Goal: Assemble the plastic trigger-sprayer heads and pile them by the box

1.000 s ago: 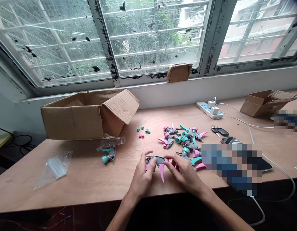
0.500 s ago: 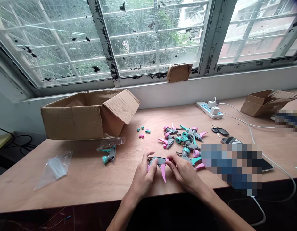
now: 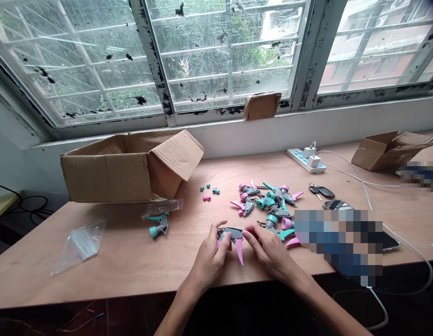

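Observation:
My left hand (image 3: 209, 256) is closed around a grey and pink trigger spray head (image 3: 234, 233), its long pink trigger hanging down toward the table edge. At the nozzle end, the fingertips of my right hand (image 3: 274, 249) are pinched together against it; the nozzle itself is mostly hidden by them. Beyond my right hand lies a heap of similar spray heads (image 3: 247, 206), some pink and grey, others teal and grey. Several small teal nozzle caps (image 3: 215, 191) and pink nozzle caps (image 3: 207, 199) are scattered behind my left hand.
One teal and grey spray head (image 3: 163, 225) lies at left, near an open cardboard box (image 3: 106, 179). A clear plastic bag (image 3: 81, 245) rests at front left. Keys (image 3: 321, 191), a power strip (image 3: 303, 161), cables and a smaller box (image 3: 372, 151) are at right. Pixelated patches hide part of the right side.
My right fingertips have shifted slightly at the nozzle end, covering the pink part that showed there before. The spray head stays in my left hand, nearly still.

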Motion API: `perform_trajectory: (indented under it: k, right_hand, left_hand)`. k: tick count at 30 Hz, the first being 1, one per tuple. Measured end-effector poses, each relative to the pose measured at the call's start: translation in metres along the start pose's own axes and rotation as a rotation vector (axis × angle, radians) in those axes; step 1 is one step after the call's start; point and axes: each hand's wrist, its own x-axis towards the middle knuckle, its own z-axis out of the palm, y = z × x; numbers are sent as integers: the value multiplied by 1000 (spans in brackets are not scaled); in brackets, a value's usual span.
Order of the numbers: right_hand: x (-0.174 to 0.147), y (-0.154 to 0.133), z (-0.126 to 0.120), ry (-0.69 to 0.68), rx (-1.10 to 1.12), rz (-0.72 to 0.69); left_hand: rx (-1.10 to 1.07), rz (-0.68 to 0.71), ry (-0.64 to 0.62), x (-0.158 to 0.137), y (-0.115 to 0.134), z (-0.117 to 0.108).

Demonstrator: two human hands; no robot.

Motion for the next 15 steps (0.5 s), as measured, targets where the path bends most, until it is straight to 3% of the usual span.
perform_trajectory:
  k: [10,15]
  right_hand:
    - [1,-2,2,-12,-77,28]
    - [1,-3,0,-15,-46,5]
  left_hand:
    - [32,0,-42,-3,5,-2]
    - [-21,-11,4,-2,5,-1]
